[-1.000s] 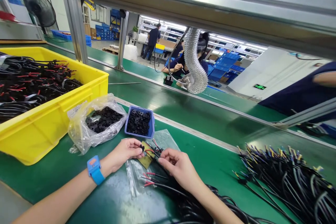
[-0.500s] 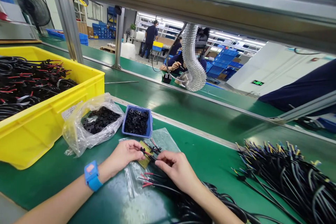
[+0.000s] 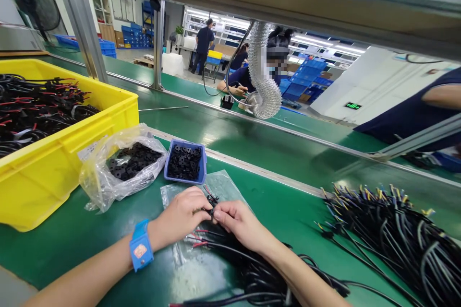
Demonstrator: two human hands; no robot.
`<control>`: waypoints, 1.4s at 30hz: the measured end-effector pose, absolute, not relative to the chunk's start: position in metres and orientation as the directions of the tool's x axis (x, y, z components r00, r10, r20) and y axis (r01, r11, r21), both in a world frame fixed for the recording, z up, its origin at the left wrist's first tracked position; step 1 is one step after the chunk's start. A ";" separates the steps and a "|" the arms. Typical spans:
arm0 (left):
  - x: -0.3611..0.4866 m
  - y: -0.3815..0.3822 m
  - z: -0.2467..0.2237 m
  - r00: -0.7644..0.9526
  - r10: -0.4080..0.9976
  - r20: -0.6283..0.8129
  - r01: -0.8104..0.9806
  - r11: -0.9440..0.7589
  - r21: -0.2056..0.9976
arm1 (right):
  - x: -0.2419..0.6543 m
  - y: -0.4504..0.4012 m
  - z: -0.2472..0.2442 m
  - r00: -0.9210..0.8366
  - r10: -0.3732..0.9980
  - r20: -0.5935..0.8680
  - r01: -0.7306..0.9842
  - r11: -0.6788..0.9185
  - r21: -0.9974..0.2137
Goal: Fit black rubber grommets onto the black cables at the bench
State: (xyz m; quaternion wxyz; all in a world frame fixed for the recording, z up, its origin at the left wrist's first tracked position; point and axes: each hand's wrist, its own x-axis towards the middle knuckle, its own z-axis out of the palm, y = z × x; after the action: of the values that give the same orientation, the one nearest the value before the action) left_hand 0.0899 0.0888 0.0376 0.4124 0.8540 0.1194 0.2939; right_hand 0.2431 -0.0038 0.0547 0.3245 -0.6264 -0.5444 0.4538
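Observation:
My left hand (image 3: 185,208), with a blue strap (image 3: 141,245) on its wrist, is closed with thumb and fingers on a small black plastic part (image 3: 210,211). My right hand (image 3: 239,223) meets it fingertip to fingertip, pinching a black cable at that same part. Fingers hide most of the part and the cable's end. Just behind them, other black cable ends (image 3: 212,197) with thin wires lie on a clear plastic bag (image 3: 226,186). Below the hands, black cables (image 3: 248,268) with red and white stripped wires rest on the green table (image 3: 144,283).
Left stands a yellow bin (image 3: 108,115) of cables. A clear bag (image 3: 90,182) and a blue tray (image 3: 204,168) hold small black parts. A cable pile (image 3: 392,235) lies right. A ribbed hose (image 3: 264,86) hangs before a seated person (image 3: 237,79); metal framing (image 3: 273,124) crosses behind.
My left hand has turned and moved right, so both hands' fingertips now meet. The yellow piece seen beneath them is now almost wholly hidden. The view has shifted slightly.

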 end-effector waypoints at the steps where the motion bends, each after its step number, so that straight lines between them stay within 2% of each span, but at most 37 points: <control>1: 0.092 0.088 0.037 0.800 0.439 0.409 -0.052 -0.628 0.776 | 0.243 -0.004 0.055 -0.012 0.975 -0.221 0.379 -0.200 -0.903; 4: 0.094 0.087 0.037 0.805 0.469 0.362 -0.025 -0.583 0.812 | 0.243 -0.003 0.057 -0.009 0.976 -0.218 0.397 -0.197 -0.897; 7: 0.094 0.091 0.036 0.803 0.554 0.218 0.074 -0.456 0.887 | 0.244 -0.004 0.059 0.007 0.967 -0.254 0.459 -0.229 -0.858; 10: 0.092 0.097 0.033 0.818 0.566 0.106 0.125 -0.355 0.926 | 0.242 -0.006 0.061 0.018 0.963 -0.268 0.577 -0.229 -0.784; 14: 0.092 0.099 0.027 0.821 0.563 0.099 0.142 -0.369 0.919 | 0.238 -0.010 0.063 0.032 0.990 -0.140 0.771 -0.113 -0.627; 17: 0.096 0.095 0.025 0.813 0.573 0.106 0.159 -0.394 0.905 | 0.235 -0.010 0.064 0.039 0.996 -0.079 0.819 -0.077 -0.569; 20: 0.096 0.092 0.027 0.808 0.579 0.106 0.164 -0.394 0.904 | 0.235 -0.010 0.063 0.052 0.996 -0.071 0.820 -0.083 -0.566; 27: 0.087 0.101 0.030 0.828 0.555 0.082 0.138 -0.342 0.930 | 0.240 -0.008 0.062 0.071 0.990 -0.121 0.753 -0.133 -0.644; 36: 0.084 0.103 0.031 0.838 0.540 0.079 0.127 -0.335 0.934 | 0.240 -0.008 0.062 0.083 0.992 -0.094 0.772 -0.123 -0.624; 38: 0.080 0.116 0.038 0.829 0.542 0.140 0.124 -0.422 0.898 | 0.244 -0.007 0.066 0.160 0.986 -0.046 0.836 -0.160 -0.524; 39: 0.079 0.125 0.042 0.815 0.549 0.187 0.152 -0.513 0.845 | 0.246 -0.005 0.069 0.223 0.974 -0.034 0.883 -0.217 -0.415; 40: 0.079 0.135 0.045 0.799 0.553 0.236 0.199 -0.614 0.764 | 0.248 -0.003 0.071 0.288 0.957 -0.035 0.917 -0.286 -0.277; 42: 0.082 0.156 0.049 0.805 0.525 0.278 0.331 -0.785 0.523 | 0.250 0.002 0.075 0.384 0.921 -0.061 0.923 -0.385 -0.009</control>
State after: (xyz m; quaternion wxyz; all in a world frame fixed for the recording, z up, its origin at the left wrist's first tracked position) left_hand 0.0820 0.1562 0.0489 0.2310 0.9214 0.2322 0.2091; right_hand 0.2496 0.0017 0.0747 -0.0132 -0.8319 -0.5541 0.0278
